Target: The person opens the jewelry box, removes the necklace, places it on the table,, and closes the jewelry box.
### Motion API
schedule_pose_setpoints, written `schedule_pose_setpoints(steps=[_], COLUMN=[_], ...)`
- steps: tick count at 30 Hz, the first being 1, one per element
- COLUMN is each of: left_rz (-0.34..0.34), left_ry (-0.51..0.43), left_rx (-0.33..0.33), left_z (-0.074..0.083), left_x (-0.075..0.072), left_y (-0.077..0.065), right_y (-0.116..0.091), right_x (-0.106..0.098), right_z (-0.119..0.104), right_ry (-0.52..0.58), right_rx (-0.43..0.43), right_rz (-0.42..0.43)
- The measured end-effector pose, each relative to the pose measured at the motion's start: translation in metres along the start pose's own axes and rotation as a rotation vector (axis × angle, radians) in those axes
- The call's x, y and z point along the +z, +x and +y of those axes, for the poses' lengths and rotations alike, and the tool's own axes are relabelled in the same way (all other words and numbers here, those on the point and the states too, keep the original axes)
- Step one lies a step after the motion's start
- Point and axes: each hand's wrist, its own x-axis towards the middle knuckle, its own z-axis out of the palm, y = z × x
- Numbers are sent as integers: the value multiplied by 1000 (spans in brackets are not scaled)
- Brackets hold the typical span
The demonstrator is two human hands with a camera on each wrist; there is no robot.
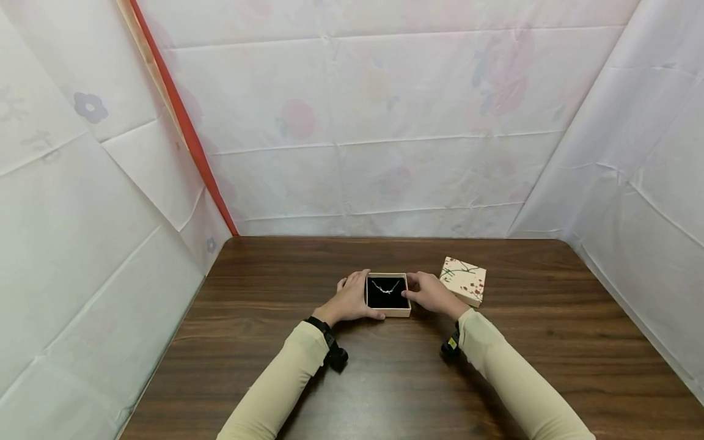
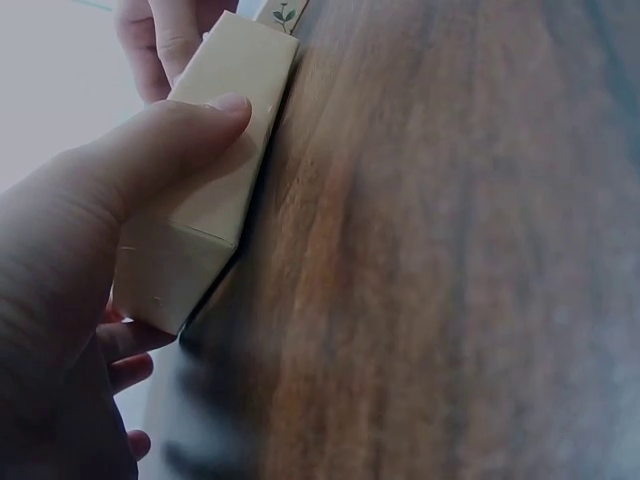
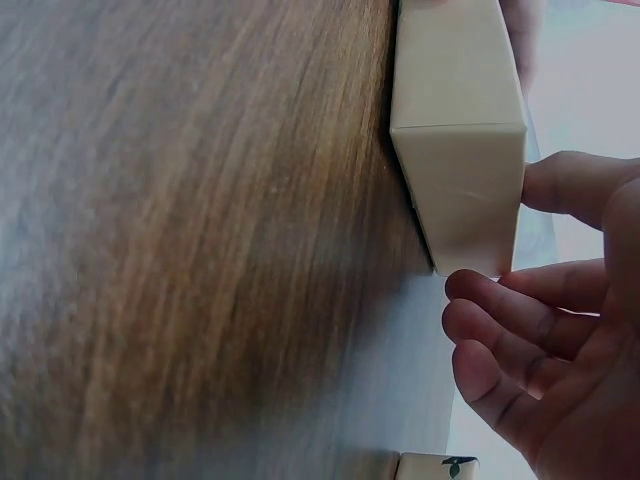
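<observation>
A cream jewelry box [image 1: 397,313] sits on the table without a lid, with a silver necklace [image 1: 387,291] on its black insert [image 1: 379,302]. My left hand [image 1: 349,300] grips the box from the left, its thumb [image 2: 215,125] along the near wall and its fingers round the left side. At the right wall, my right hand [image 1: 431,293] holds the far corner. Its thumb [image 3: 560,182] laps over the rim, while the index fingertip meets the corner and the other fingers curl loosely beside it.
A cream lid [image 1: 463,278] with red blossoms and green stems lies just right of the box, behind my right hand. Dark wood table [image 1: 264,366] spreads all round. White patterned sheets [image 1: 352,122] wall in the back and both sides, and a red strip [image 1: 187,128] runs down the left corner.
</observation>
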Motion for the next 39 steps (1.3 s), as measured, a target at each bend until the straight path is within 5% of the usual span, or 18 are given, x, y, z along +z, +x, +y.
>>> schedule_pose_setpoints(steps=[10, 28, 39], left_rz=[21, 25, 13], left_ry=[25, 67, 30], left_rx=[-7, -9, -24], left_z=[2, 3, 1], left_x=[3, 4, 5], left_y=[-2, -5, -5], right_y=[-2, 3, 9], right_x=[0, -3, 4], right_z=[0, -14, -31], right_ry=[1, -201, -284], right_rx=[-10, -109, -155], right_rz=[16, 123, 73])
